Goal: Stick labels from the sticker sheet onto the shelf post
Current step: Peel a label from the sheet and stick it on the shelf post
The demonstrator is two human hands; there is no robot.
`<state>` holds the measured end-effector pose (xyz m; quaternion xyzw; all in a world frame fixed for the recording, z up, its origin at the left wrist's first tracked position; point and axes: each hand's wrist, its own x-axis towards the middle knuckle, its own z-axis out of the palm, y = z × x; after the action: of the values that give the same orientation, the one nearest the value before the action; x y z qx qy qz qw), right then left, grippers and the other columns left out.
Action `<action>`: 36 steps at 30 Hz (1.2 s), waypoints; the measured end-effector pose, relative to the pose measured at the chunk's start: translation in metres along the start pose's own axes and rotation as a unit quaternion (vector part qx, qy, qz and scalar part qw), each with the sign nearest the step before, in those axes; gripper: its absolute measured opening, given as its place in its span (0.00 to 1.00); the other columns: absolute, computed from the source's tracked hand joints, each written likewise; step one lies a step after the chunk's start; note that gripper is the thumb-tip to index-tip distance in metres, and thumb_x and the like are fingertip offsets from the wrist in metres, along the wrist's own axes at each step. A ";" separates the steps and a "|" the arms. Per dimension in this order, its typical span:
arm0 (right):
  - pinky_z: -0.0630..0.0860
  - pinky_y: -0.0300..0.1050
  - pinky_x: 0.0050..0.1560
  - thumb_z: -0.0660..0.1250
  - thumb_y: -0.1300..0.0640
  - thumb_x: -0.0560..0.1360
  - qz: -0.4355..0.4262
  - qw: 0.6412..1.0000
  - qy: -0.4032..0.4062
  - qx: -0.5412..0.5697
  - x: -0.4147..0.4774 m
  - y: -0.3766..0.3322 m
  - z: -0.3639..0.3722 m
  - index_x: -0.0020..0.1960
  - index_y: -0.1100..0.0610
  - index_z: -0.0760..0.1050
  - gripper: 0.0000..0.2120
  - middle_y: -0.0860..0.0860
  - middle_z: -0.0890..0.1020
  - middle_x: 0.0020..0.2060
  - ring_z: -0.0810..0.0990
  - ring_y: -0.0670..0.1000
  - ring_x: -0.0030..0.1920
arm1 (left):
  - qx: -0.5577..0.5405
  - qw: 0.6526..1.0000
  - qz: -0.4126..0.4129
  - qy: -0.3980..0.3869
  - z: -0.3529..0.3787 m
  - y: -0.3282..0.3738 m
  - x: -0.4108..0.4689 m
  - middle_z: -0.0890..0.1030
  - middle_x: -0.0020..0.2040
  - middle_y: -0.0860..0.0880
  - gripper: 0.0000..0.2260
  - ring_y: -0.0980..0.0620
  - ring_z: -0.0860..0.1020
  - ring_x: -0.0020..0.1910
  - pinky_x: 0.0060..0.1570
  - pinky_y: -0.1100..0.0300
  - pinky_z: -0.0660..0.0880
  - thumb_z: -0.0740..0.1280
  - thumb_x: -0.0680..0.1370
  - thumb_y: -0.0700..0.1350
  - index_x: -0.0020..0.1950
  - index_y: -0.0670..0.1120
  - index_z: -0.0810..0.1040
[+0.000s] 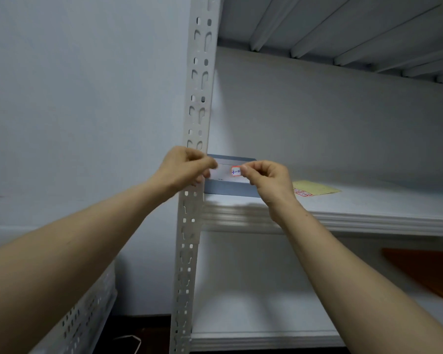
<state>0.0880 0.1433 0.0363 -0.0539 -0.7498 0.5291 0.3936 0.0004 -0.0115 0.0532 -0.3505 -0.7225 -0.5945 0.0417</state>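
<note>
In front of the white perforated metal shelf post (199,98), the left hand (184,167) pinches the left end of a grey-blue sticker sheet (228,188). The right hand (269,178), fingers curled, pinches a small red-bordered label (235,171) on the sheet's white strip, above the front edge of the white shelf (368,215).

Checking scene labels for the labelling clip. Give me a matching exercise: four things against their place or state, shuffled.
Things:
1. label
2. sticker sheet
3. yellow paper
4. orange item

Places or states:
A. lies on the lower shelf, far right
B. pinched at its edge by the right hand
C. lies on the middle shelf, right of the right hand
D. held by the left hand beside the shelf post

Pairs: 1-B, 2-D, 3-C, 4-A
</note>
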 end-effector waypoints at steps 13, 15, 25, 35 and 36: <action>0.66 0.28 0.27 0.71 0.65 0.71 0.065 0.991 -0.105 0.049 -0.010 0.020 0.032 0.40 0.56 0.80 0.05 0.45 0.79 0.27 0.72 0.38 0.25 | -0.069 0.982 -0.056 0.169 -0.011 -0.051 -0.004 0.77 0.53 0.46 0.14 0.50 0.75 0.48 0.54 0.54 0.75 0.56 0.77 0.39 0.62 0.43 0.72; 0.67 0.26 0.27 0.71 0.67 0.71 0.065 0.990 -0.111 0.050 -0.010 0.022 0.036 0.41 0.59 0.80 0.05 0.43 0.80 0.26 0.73 0.36 0.24 | -0.073 0.985 -0.067 0.139 -0.008 -0.055 -0.004 0.78 0.53 0.46 0.15 0.51 0.76 0.50 0.59 0.53 0.73 0.55 0.77 0.39 0.62 0.42 0.73; 0.75 0.28 0.36 0.72 0.70 0.68 0.061 0.990 -0.114 0.052 -0.005 0.029 0.051 0.39 0.60 0.81 0.06 0.46 0.82 0.29 0.78 0.38 0.29 | -0.124 0.986 -0.048 0.100 -0.001 -0.065 -0.006 0.81 0.46 0.49 0.11 0.54 0.75 0.44 0.51 0.60 0.73 0.58 0.75 0.40 0.50 0.43 0.80; 0.73 0.28 0.34 0.72 0.70 0.67 0.067 0.993 -0.091 0.037 -0.002 0.031 0.055 0.46 0.66 0.81 0.07 0.50 0.81 0.32 0.77 0.37 0.27 | -0.139 0.985 -0.027 0.094 -0.001 -0.066 -0.009 0.83 0.41 0.54 0.15 0.58 0.79 0.41 0.52 0.60 0.76 0.58 0.76 0.36 0.43 0.52 0.81; 0.72 0.28 0.32 0.72 0.70 0.67 0.069 0.993 -0.087 0.039 -0.002 0.031 0.056 0.45 0.66 0.81 0.07 0.48 0.81 0.30 0.76 0.37 0.26 | -0.140 0.985 -0.025 0.094 -0.001 -0.066 -0.009 0.83 0.39 0.56 0.15 0.59 0.79 0.40 0.51 0.61 0.76 0.58 0.76 0.36 0.42 0.52 0.81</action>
<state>0.0432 0.1139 0.0016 -0.0434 -0.7546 0.5864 0.2912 -0.0301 -0.0193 -0.0059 -0.2777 -0.6336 -0.7207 0.0454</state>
